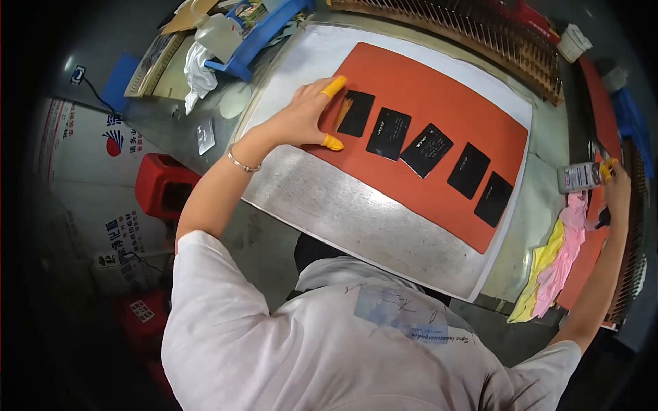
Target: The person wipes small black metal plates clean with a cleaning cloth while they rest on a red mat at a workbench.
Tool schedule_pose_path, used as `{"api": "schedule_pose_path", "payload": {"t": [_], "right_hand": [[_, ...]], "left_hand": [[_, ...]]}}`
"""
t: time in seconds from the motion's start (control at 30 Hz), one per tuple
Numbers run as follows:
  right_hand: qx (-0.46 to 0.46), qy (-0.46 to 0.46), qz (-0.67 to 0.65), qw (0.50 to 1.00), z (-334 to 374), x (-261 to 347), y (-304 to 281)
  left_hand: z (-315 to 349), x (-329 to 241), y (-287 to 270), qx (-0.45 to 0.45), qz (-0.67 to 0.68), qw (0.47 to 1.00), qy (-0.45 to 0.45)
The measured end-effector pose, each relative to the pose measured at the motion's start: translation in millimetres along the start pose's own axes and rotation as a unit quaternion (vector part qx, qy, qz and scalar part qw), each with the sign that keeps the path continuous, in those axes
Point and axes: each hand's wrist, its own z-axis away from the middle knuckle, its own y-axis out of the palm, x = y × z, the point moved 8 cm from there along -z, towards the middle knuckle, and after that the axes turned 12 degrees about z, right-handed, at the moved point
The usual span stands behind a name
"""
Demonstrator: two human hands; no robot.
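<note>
On an orange-red mat [439, 89] lies a slanting row of several flat black cards [388, 133] with small light print. My left hand [301, 115] reaches over the mat's left edge, thumb and forefinger spread wide and capped with yellow finger cots. The leftmost black card [356, 114] is just beside those fingers, and nothing shows in their grip. Far out to the right, my right hand [619, 183], also with yellow on a fingertip, closes on the end of a small clear bottle [578, 177] with a pale label. Its other fingers are partly hidden.
Pink cloth [566, 253] and yellow cloth [538, 282] hang at the right edge. A slotted wooden rack [473, 34] borders the far side. At the far left are a blue tray [257, 44], a white plastic bottle [218, 38] and crumpled white paper [199, 77]. A red stool [163, 185] stands below.
</note>
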Motion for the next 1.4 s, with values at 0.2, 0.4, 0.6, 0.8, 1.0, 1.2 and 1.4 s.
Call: {"api": "schedule_pose_path", "payload": {"t": [0.2,0.4,0.6,0.8,1.0,1.2,1.4], "right_hand": [[-0.086,0.005,-0.124,0.989,23,80,-55],[0.163,-0.064,-0.414,0.893,65,329,-47],[0.323,-0.063,-0.473,0.817,65,480,7],[0.093,-0.264,-0.254,0.926,67,519,25],[0.095,-0.25,-0.218,0.939,39,527,23],[0.024,-0.33,-0.215,0.919,48,537,18],[0.064,-0.373,-0.195,0.905,39,543,24]], "left_hand": [[-12,20,9,0.04,-0.002,0.999,0.002],[1,33,5,0.03,0.056,0.997,0.039],[9,61,-22,-0.125,0.081,0.988,0.043],[18,83,-22,-0.223,0.055,0.973,0.021],[15,83,-19,-0.193,0.048,0.98,0.026],[17,79,-24,-0.193,0.065,0.979,0.029],[18,82,-20,-0.201,0.053,0.978,0.021]]}}
